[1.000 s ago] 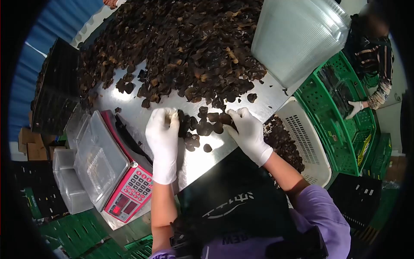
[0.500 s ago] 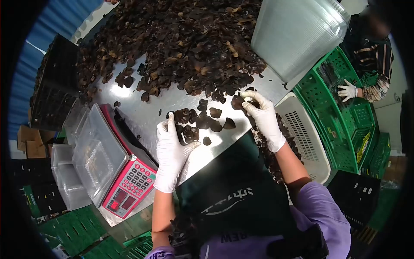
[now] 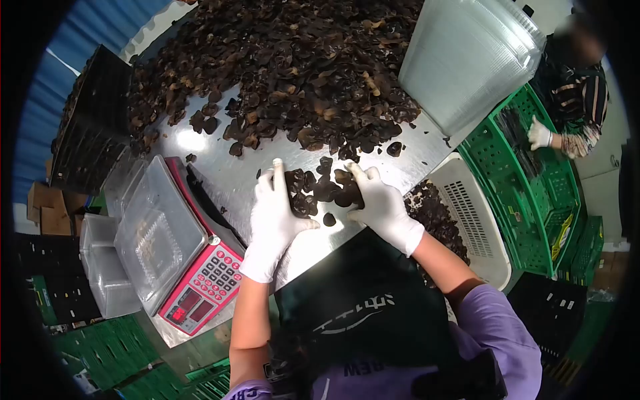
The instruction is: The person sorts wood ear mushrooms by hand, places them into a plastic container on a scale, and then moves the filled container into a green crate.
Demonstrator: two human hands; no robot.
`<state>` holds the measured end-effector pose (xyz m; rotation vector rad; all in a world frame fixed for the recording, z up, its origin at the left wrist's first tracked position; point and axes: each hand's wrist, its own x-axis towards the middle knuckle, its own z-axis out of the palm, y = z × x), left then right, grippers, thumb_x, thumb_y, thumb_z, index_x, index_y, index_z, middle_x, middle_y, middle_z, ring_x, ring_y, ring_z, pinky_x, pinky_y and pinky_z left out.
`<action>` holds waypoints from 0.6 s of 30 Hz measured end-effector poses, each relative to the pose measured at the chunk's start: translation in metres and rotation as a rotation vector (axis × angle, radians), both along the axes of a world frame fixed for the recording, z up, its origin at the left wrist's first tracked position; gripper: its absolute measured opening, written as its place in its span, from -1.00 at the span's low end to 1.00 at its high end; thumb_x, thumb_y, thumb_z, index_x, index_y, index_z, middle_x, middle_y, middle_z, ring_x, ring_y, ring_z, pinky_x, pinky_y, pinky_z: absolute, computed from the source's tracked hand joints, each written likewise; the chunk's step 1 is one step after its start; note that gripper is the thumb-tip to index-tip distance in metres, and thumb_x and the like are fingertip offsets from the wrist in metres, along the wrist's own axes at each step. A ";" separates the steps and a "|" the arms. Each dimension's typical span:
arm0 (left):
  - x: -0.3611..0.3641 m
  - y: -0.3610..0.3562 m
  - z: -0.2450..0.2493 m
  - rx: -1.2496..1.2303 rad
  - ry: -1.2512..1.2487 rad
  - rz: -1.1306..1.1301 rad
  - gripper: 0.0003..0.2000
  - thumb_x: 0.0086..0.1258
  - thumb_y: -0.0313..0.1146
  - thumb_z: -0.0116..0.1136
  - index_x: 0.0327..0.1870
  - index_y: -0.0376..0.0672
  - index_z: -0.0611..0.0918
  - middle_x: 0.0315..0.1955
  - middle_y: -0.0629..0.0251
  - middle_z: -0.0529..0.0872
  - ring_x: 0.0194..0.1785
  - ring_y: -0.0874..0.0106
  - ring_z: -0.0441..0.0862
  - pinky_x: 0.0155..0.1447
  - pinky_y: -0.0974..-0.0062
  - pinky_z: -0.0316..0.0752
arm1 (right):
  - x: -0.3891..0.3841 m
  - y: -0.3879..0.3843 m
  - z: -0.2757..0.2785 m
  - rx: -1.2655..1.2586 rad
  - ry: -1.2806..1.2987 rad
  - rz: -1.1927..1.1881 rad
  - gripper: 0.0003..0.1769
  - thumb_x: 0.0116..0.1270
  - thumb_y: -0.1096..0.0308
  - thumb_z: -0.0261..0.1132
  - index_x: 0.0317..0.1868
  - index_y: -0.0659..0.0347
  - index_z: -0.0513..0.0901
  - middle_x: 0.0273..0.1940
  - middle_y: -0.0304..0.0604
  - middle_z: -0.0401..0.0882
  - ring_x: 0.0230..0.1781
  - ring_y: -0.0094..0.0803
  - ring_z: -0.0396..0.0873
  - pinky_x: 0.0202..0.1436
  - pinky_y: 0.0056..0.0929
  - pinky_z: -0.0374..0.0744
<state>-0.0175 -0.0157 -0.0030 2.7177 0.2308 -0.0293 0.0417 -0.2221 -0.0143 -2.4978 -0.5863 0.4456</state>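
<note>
A small cluster of wood ear mushrooms (image 3: 327,191), dark brown and curled, lies on the metal table near its front edge. My left hand (image 3: 275,217), in a white glove, is at the cluster's left side with fingers stretched and thumb out. From the right, my gloved right hand (image 3: 385,210) borders the same pieces, its fingers apart and touching the outer ones. Between the two hands the pieces are pressed close together. Beyond them spreads a large heap of the same mushrooms (image 3: 287,73).
A red scale (image 3: 212,283) with a clear plastic tub (image 3: 160,240) on it stands left. Stacked clear tubs (image 3: 470,63) are at back right. A white basket (image 3: 501,257) holding mushrooms sits below the table's right edge, beside green crates (image 3: 527,230). Another person's gloved hand (image 3: 539,133) is there.
My right hand has let go of the mushroom pieces it pinched and come down left beside the cluster. The pieces now lie closer together. One piece rests by the heap's right front.
</note>
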 end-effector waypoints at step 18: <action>0.025 -0.021 -0.017 -0.285 -0.123 -0.131 -0.48 -0.15 -0.48 0.43 -0.03 -0.19 0.58 -0.19 0.12 0.51 -0.10 0.15 0.57 -0.01 0.32 0.54 | -0.003 0.031 -0.029 0.485 -0.251 0.004 -0.58 0.00 0.52 0.37 -0.06 0.16 0.56 -0.14 0.01 0.56 -0.28 0.01 0.65 -0.19 -0.21 0.63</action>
